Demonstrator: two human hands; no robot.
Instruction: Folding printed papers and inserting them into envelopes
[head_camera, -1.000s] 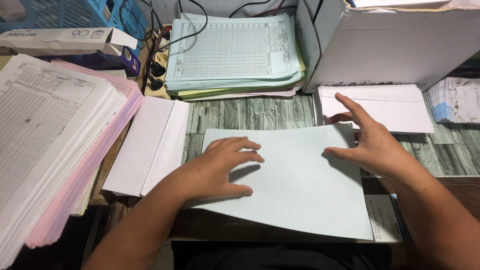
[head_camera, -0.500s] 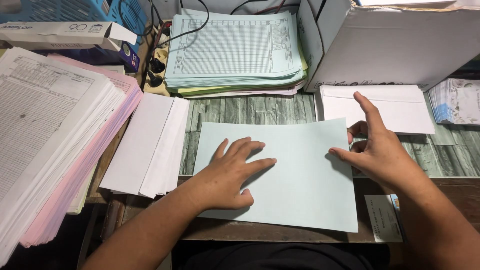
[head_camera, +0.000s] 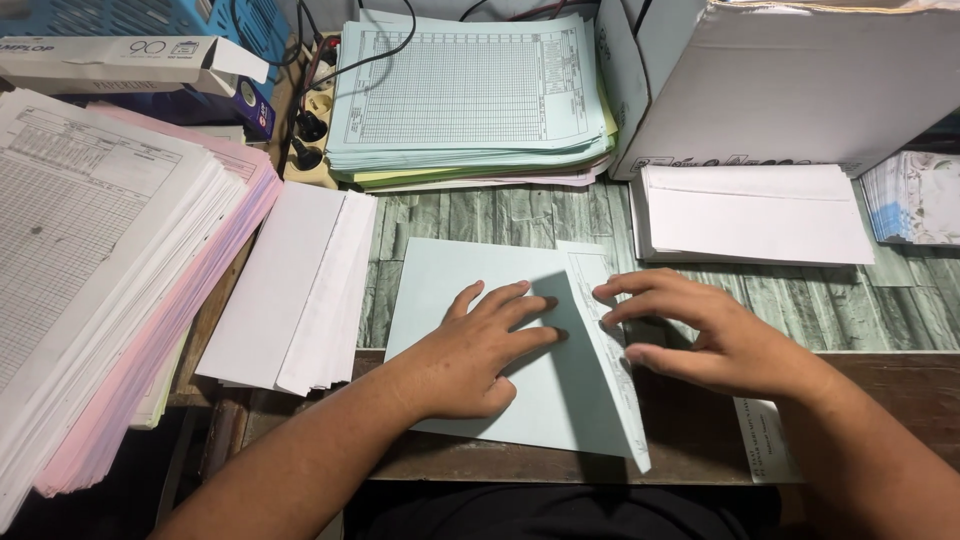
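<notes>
Pressing flat on the pale blue sheet (head_camera: 470, 290), the left hand (head_camera: 480, 350) has its fingers spread apart and its palm down, pinning the paper to the desk (head_camera: 500, 215). The sheet lies at the near edge of the grey-green wood-grain surface, right in front of the person, and its right part is folded over toward the middle, showing a printed underside along the flap. The right hand (head_camera: 710, 335) comes in from the right, fingers loosely apart and slightly curled, fingertips (head_camera: 605, 292) touching that folded flap by the crease; it grips nothing.

Left of the sheet sits a stack of white envelopes (head_camera: 290, 290), and beyond that a tall pile of white and pink forms (head_camera: 100, 250). At the back, a stack of blue gridded forms (head_camera: 465, 95) rests over yellow and pink ones. A white cardboard box (head_camera: 790, 85) stands at the back right, with another stack of white envelopes (head_camera: 755, 215) just in front of it. A small card (head_camera: 765, 455) peeks out beneath the right forearm.
</notes>
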